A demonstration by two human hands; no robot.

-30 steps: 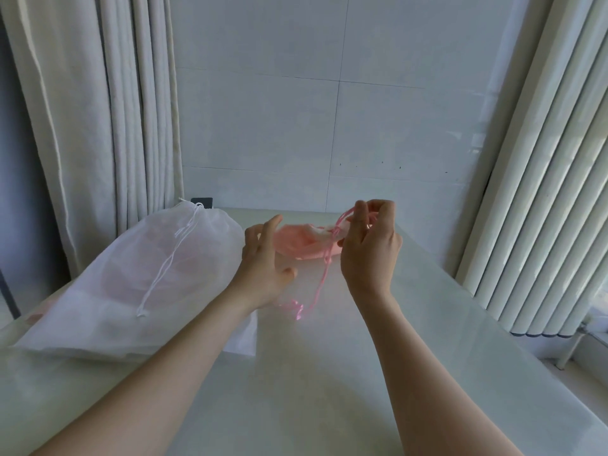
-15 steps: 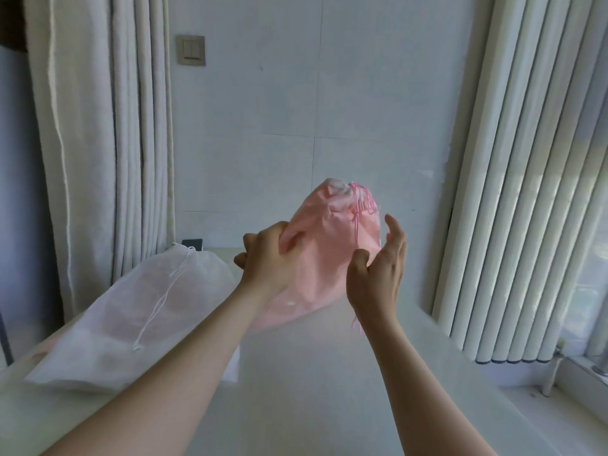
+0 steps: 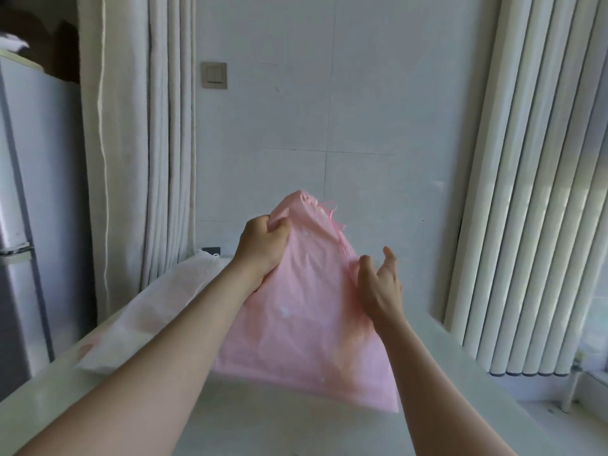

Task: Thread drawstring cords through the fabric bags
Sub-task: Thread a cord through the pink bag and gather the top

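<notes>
Fingers of your left hand are clenching the pink bag near its gathered top, holding it up over the table, while your right hand is hovering slack-fingered just beside its corded right edge.

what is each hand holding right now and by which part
The left hand grips the pink drawstring bag by bunched fabric near its gathered top. The right hand is open at the bag's right edge, gripping nothing.
</notes>
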